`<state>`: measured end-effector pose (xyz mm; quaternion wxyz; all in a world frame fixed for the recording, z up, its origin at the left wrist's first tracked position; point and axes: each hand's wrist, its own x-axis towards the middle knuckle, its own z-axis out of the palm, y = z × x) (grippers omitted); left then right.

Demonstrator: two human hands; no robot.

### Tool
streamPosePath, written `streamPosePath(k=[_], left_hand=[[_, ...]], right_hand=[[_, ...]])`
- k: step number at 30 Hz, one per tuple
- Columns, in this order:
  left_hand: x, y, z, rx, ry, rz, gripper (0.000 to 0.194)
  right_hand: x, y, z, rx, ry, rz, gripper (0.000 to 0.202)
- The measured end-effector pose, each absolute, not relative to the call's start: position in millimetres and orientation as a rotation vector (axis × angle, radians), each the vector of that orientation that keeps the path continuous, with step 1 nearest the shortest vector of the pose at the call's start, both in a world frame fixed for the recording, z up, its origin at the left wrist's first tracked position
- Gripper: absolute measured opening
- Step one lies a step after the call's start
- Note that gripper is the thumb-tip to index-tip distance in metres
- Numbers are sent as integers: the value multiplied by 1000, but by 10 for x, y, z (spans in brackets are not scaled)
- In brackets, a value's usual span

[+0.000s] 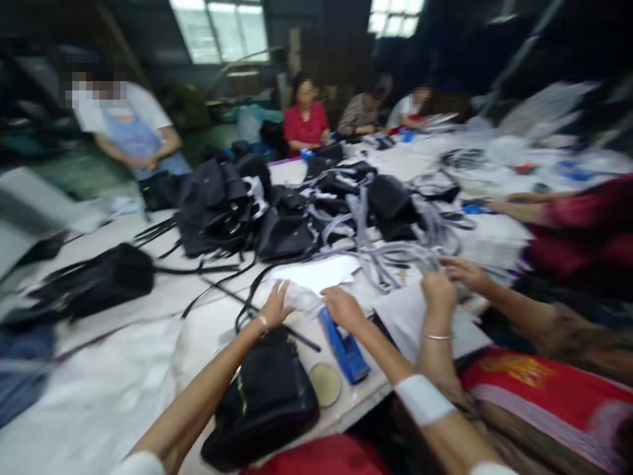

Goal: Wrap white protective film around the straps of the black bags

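Note:
My left hand (pixel 275 306) has its fingers apart over the left end of a crumpled white sheet (pixel 302 298). At the sheet's right end, my right hand (pixel 342 307) is closed on it, just above a blue tape dispenser (pixel 346 349). A black bag (pixel 270 396) with a zip lies in front of me, below my left wrist. Beside the bag sits a round, pale yellowish disc (pixel 325 384). Flat white paper (pixel 321 272) lies behind the hands. Motion blur softens the finger details.
Black bags (pixel 217 204) and grey straps (pixel 363 224) are heaped across the table's middle. Another black bag (pixel 116 280) lies left, near white plastic (pixel 119 389). Close on my right, a person's hands (pixel 440 290) work near white sheets (pixel 403 313). Several people are around the table.

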<state>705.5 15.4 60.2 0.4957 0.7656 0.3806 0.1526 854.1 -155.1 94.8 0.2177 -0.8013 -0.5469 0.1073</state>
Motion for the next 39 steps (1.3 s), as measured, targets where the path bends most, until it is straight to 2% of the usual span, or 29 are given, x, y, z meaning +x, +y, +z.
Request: streamPosePath(k=[2,6,10,13,17,22,26,29,32,34,36,39], left_hand=[[6263,344,545,1922,950,429,48],[4973,354,551,1887,1072,371,46],[3883,-69,412,1601,1356,427,54],[3487,-538,146,1268,1401,364,61],[3614,-981,-126,1048,1283,291,63],[3919,-999,-133,1267,1247,394,53],[3978,-886,-128,1460,1313,399,53],[4022,-860,-98,1676,1384,441,37],[4078,-892,-1,1791,1434,413,16],[4110,-941,81,1741,1428,434,11],[4143,-1008,146,1574,1346,511,15],[4229,-1126,171,1297,1255,604,25]], right_hand=[[8099,-1521,788,-2109,-1556,383,24],[7406,-1813,470,-1983,-1513,615,28],[6849,-2025,141,-2015,-1401,615,42],[6620,-2063,-10,-2083,-1242,626,47],[6508,-2055,-28,-2128,-1133,661,46],[6384,-2100,23,-2128,-1128,653,48],[6306,-2165,-20,-2185,-941,604,60],[6368,-2157,-92,-2196,-819,596,64],[6566,-2070,-137,-2128,-823,665,56],[6783,-1970,-104,-2081,-907,745,45],[7079,-1841,-3,-2080,-1058,747,33],[7656,-1616,224,-2229,-1275,387,29]])
